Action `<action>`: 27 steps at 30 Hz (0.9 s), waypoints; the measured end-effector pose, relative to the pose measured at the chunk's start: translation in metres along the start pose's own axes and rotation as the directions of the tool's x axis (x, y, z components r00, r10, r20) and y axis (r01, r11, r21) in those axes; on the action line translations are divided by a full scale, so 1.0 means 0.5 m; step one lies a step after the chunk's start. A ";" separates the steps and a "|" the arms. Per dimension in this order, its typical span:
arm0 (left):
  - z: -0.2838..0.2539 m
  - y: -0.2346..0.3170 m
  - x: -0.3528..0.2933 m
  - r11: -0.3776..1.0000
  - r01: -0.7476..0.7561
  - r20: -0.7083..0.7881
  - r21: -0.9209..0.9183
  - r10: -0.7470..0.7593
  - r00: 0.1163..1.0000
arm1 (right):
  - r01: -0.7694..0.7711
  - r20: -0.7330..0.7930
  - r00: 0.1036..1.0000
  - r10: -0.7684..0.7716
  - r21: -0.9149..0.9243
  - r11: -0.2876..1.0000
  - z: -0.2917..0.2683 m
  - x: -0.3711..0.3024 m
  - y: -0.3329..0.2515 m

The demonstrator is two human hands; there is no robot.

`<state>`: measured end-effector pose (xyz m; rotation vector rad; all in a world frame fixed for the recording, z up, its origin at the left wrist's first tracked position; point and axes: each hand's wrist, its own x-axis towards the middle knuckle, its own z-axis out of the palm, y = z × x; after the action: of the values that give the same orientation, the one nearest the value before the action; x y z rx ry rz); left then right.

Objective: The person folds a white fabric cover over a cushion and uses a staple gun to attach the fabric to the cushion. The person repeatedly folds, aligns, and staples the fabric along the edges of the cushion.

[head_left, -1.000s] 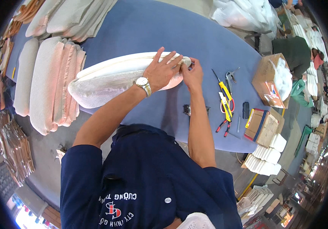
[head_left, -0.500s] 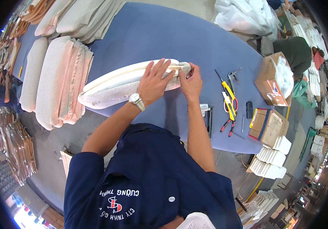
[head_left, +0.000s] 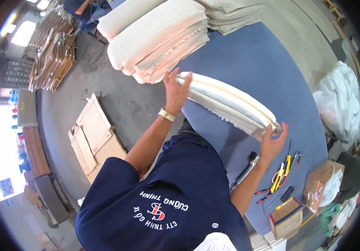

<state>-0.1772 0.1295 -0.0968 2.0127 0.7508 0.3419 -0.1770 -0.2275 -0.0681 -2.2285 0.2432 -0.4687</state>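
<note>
A curved padded piece [head_left: 235, 99] spans left hand [head_left: 177, 90] to right hand [head_left: 273, 144], each partly curled around one end, over the surface [head_left: 284, 79]. Stacked fabric [head_left: 163, 35] lies beyond the left hand; yellow-handled tools [head_left: 278, 179] near the right.

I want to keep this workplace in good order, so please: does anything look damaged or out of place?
The fabric along the near side of the cushion has a ragged edge with loose threads; perhaps it is only unfinished. On the floor, brown sheets lie unevenly overlapped.
</note>
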 end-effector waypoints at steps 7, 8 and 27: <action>-0.006 0.000 -0.024 0.988 -0.088 -0.050 -0.130 0.082 0.995 | 0.484 0.212 0.814 -0.541 0.269 0.833 0.122 -0.049 -0.244; 0.002 -0.002 -0.019 0.985 -0.090 -0.031 -0.146 0.087 0.996 | 0.488 0.262 0.775 -0.575 0.332 0.808 0.149 -0.053 -0.262; 0.202 0.059 0.120 0.900 -0.119 0.092 -0.420 0.172 0.981 | 0.405 0.626 0.759 -0.176 -0.243 0.882 0.271 0.078 -0.297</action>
<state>-0.0679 0.0876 -0.1286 1.6709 0.4049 0.4171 -0.0834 -0.0506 -0.0241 -2.6721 -0.3993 0.1525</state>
